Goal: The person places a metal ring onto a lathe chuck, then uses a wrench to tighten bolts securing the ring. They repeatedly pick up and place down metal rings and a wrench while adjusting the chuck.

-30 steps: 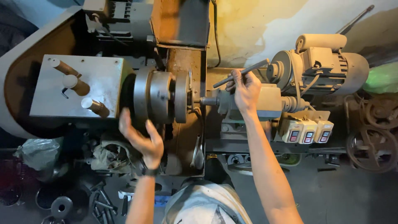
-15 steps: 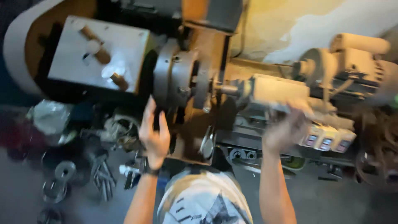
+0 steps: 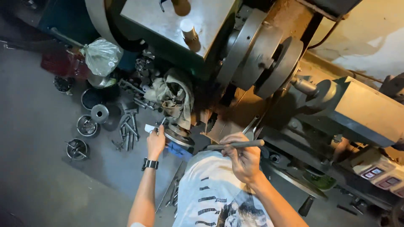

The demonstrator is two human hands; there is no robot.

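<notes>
Your right hand (image 3: 244, 159) grips a metal rod (image 3: 235, 145) below the lathe chuck (image 3: 269, 63), your left hand (image 3: 155, 141) pinches a small part (image 3: 150, 128); either could slip and drop.

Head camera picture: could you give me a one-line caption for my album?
At a lathe, the right hand holds a metal rod while the left hand reaches down to parts on the floor.

Your single head camera is looking steeply down from above your chest, sitting close over the lathe (image 3: 269, 63) on the right and taking in the cluttered floor (image 3: 38, 176) on the left.
</notes>
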